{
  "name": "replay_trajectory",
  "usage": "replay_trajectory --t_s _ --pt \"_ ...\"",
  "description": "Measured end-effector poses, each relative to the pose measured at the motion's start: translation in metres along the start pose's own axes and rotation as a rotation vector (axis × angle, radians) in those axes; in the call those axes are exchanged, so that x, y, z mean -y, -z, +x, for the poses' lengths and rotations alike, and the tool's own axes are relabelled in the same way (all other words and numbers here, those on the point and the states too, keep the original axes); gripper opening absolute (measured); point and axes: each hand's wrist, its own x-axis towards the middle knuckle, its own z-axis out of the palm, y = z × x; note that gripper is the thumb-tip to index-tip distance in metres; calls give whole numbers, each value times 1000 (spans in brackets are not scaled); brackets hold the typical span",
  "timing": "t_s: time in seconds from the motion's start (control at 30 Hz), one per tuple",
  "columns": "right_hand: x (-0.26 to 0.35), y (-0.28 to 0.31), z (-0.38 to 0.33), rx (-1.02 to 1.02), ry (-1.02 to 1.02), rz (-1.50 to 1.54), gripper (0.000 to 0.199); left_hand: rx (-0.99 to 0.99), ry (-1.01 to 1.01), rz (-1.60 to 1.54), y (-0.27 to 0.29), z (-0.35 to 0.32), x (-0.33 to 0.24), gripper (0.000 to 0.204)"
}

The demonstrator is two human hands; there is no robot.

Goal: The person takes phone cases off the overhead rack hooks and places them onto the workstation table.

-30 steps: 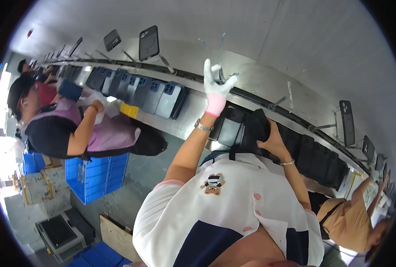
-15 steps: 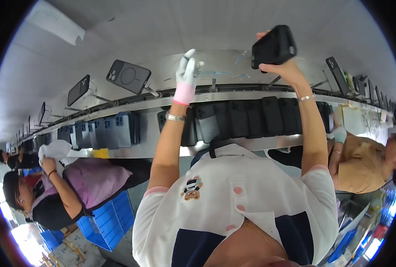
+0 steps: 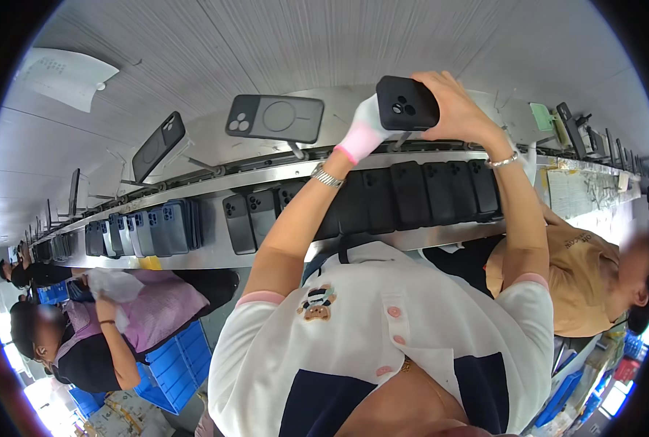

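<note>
My right hand (image 3: 461, 109) is bare, wears a bracelet, and grips a black phone case (image 3: 407, 103) by its right end, camera cut-out facing me. My left hand (image 3: 362, 132), in a white glove with a pink cuff, presses against the case's left end. Its fingers are hidden behind the case. Both hands are raised above a long conveyor rail (image 3: 215, 178). A row of black phone cases (image 3: 419, 191) stands on the belt just under my hands.
A dark grey case with a ring (image 3: 275, 118) and another dark case (image 3: 158, 146) hang on rail pegs to the left. Blue-grey cases (image 3: 150, 231) line the belt further left. One person (image 3: 142, 313) works at left by blue crates (image 3: 175, 364), another person (image 3: 583, 277) at right.
My view has swung right along the line. The gloved left hand, earlier spread and apart, has come over to the black case, which the right hand has lowered a little.
</note>
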Motion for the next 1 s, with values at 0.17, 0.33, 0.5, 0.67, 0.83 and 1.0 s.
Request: replay_trajectory --t_s 0.17,0.33,0.5,0.67,0.83,1.0 --pt "-42 33 -20 219 -183 -138 91 138 26 -101 -69 24 19 61" --pt "-117 70 -65 25 -404 62 97 352 301 -8 -64 -29 21 57" --pt "-148 79 -93 -418 -379 -211 89 155 518 -328 20 -150 67 40" --pt "-115 50 -72 -451 -309 471 74 -258 497 -281 120 -229 54 35" --pt "28 -8 4 -253 102 930 94 -663 461 -176 215 -287 37 41" --pt "152 -50 68 -45 288 1114 110 -1077 327 117 320 -318 38 70"
